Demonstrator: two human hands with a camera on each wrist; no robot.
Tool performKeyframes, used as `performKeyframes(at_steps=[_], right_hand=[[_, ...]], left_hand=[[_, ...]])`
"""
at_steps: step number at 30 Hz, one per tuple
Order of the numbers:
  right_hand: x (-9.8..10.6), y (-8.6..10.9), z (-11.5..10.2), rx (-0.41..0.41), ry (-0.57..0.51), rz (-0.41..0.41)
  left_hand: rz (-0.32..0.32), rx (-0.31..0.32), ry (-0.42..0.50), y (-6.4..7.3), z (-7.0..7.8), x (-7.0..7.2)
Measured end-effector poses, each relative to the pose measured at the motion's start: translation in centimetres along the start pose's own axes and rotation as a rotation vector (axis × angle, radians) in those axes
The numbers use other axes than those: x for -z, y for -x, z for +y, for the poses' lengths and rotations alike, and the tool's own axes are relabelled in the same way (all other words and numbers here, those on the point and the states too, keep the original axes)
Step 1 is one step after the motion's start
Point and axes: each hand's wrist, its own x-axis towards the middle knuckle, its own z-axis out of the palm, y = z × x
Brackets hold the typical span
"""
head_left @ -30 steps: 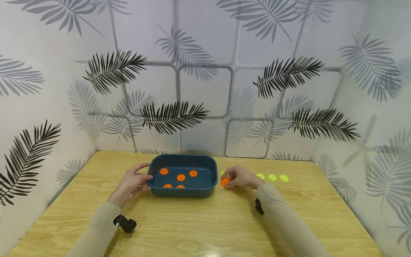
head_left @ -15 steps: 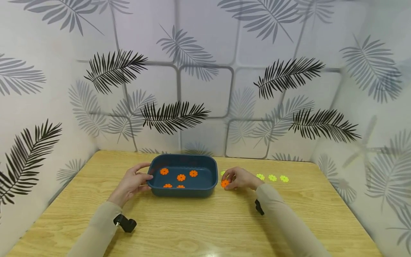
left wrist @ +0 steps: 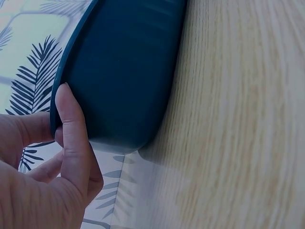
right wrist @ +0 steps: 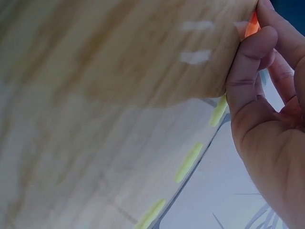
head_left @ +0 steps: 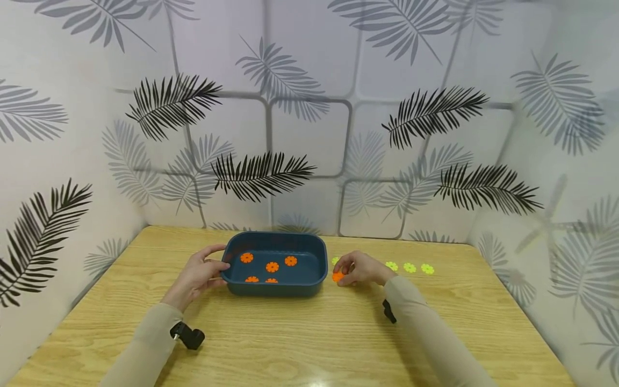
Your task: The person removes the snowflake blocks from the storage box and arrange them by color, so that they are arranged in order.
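Note:
A dark blue rectangular basin [head_left: 275,290] stands on the wooden table with several orange flower-shaped discs [head_left: 272,267] lying inside. My left hand [head_left: 199,277] grips its left rim, thumb over the edge; in the left wrist view the fingers wrap the rim of the blue wall [left wrist: 119,71]. Just right of the basin, my right hand [head_left: 360,269] pinches another orange flower-shaped disc [head_left: 337,277] between thumb and fingers, low over the table. The right wrist view shows only a sliver of that orange disc [right wrist: 252,25], mostly hidden by the fingers.
Several yellow-green flower-shaped discs [head_left: 410,267] lie in a row to the right, behind the right hand; one [head_left: 335,260] peeks out beside the fingers. The wooden table [head_left: 290,338] ends at a leaf-patterned wall [head_left: 309,204]. Each sleeve carries a small black camera mount [head_left: 188,336].
Almost nothing differs. The orange disc in my right hand has tilted slightly and shows a little less of its face; the left hand and basin keep their places.

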Motion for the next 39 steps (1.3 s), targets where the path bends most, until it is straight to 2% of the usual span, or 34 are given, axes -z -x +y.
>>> performKeyframes(at_steps=[7,15,18,26,39], right_hand=[[0.3,0.0,0.4,0.038,-0.025,0.002],[0.2,0.5,0.5,0.01,-0.129,0.016],[0.4,0.5,0.4,0.027,-0.152,0.014],[0.8,0.6,-1.5,0.058,-0.184,0.036],[0.2,0.1,-4.2,0.107,-0.28,0.025]], left_hand=[[0.001,0.002,0.003,-0.2,0.1,0.0],[-0.005,0.0,-0.013,0.2,-0.2,-0.2],[0.008,0.005,-0.01,0.1,-0.2,-0.2],[0.016,-0.003,-0.016,-0.2,-0.1,-0.1],[0.023,-0.005,-0.016,-0.1,0.0,-0.2]])
